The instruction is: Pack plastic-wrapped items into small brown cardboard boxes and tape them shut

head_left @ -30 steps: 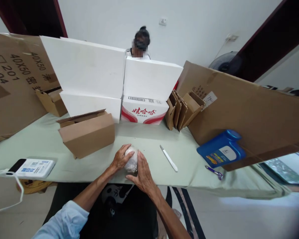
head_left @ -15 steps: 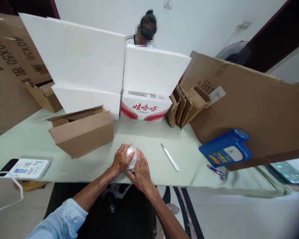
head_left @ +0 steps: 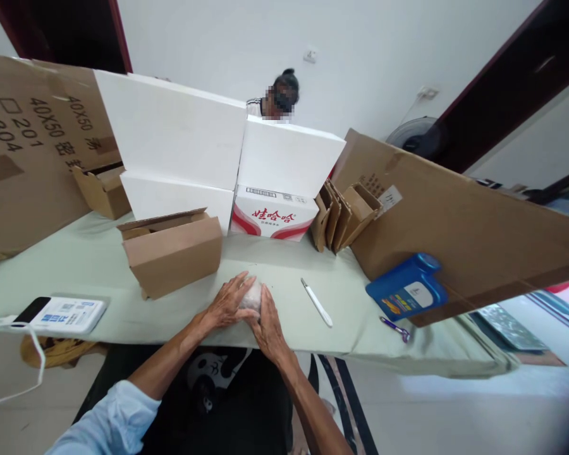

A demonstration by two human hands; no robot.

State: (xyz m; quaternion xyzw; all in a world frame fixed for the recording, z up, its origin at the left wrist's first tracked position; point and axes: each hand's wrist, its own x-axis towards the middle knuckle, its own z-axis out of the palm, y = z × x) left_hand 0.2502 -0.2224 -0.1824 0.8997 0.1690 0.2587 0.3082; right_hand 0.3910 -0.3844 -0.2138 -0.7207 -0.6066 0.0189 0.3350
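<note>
A small roundish bundle wrapped in clear plastic (head_left: pixel 252 296) rests on the pale green table (head_left: pixel 95 265) near its front edge. My left hand (head_left: pixel 227 303) lies over its left side with fingers curved round it. My right hand (head_left: pixel 267 325) presses against its right side, fingers closed on it. Most of the bundle is hidden between the two hands.
An open brown carton (head_left: pixel 173 251) stands left of my hands; a white knife (head_left: pixel 317 302) lies to the right. Further right are a blue jug (head_left: pixel 406 288) and a purple pen (head_left: pixel 395 328). White boxes (head_left: pixel 171 136), cardboard sheets (head_left: pixel 464 221), a scale (head_left: pixel 61 314) and a seated person (head_left: pixel 279 101) ring the table.
Both hands have pressed lower and flatter over the bundle, so less of it shows. The camera has tilted a little, shifting the whole scene.
</note>
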